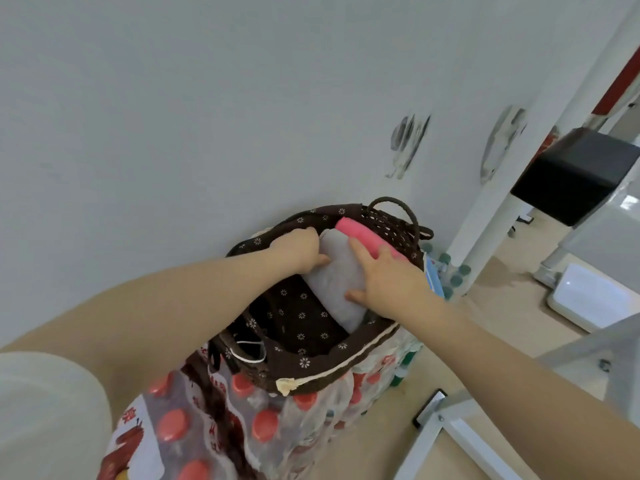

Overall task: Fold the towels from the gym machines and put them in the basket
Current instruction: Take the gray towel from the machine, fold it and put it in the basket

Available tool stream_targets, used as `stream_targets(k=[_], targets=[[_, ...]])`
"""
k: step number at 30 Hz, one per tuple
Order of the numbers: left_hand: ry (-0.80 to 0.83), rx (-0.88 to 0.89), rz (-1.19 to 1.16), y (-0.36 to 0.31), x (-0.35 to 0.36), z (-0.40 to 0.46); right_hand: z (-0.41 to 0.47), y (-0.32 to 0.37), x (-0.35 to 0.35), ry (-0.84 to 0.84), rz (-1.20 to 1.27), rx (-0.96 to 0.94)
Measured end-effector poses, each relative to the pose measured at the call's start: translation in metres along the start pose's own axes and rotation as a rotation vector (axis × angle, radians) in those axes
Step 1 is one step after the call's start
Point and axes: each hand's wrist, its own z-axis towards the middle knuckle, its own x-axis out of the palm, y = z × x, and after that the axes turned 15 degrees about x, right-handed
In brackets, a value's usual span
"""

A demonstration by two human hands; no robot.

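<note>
Nearest, shrink-wrapped bottles (242,424) with red caps carry the basket (322,367); their wrap shows red printing, too blurred to read. Inside the basket, the right hand (391,275) and left hand (299,252) both grip a folded grey towel (337,282) — fingers curled on its two sides, settling it against the far-right wall. Just beyond lies a rolled pink towel (363,235). Two towels in, I judge — any left on the machines are out of view.
</note>
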Motion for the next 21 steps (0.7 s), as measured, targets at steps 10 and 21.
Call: stream_targets(k=[10,21], targets=[[0.840,0.110,0.375,0.000,-0.008,-0.067,0.015,0.025,0.002,0.096,-0.510,-0.489],[0.268,0.208,0.279,0.008,-0.028,-0.103,0.001,0.046,-0.009,-0.051,-0.206,-0.421]])
